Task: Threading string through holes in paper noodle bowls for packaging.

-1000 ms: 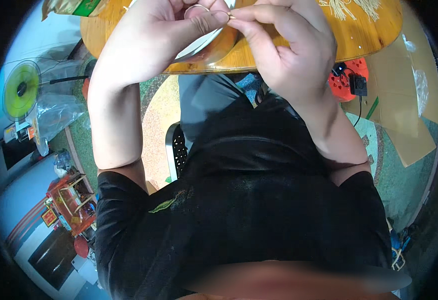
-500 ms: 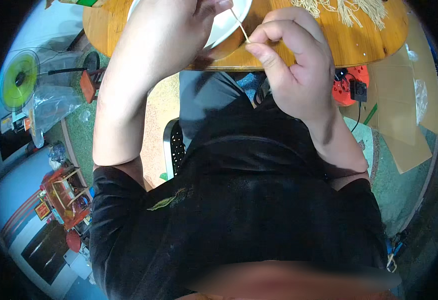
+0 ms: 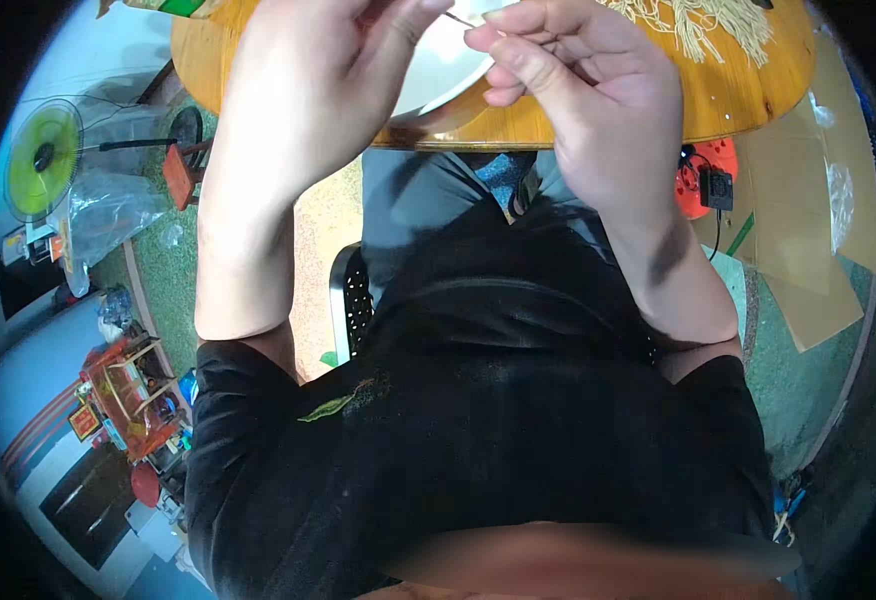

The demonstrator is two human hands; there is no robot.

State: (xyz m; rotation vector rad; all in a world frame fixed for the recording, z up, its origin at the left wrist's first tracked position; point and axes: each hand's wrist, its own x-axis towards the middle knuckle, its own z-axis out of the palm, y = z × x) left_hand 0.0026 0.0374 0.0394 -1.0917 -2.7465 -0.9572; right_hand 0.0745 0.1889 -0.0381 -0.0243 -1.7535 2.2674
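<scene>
Left hand (image 3: 333,70) partly hides the white dish (image 3: 445,72), cords (image 3: 700,30) lying farther right.

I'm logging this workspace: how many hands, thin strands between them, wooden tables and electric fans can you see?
Hands: 2 (left hand, right hand)
Thin strand: 1
Wooden table: 1
Electric fan: 1
Total: 5

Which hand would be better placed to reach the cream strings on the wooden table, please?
Probably the right hand: it is closer to the cream strings, which lie on its side of the wooden table. The left hand is farther away. A thin strand shows between them.
</scene>
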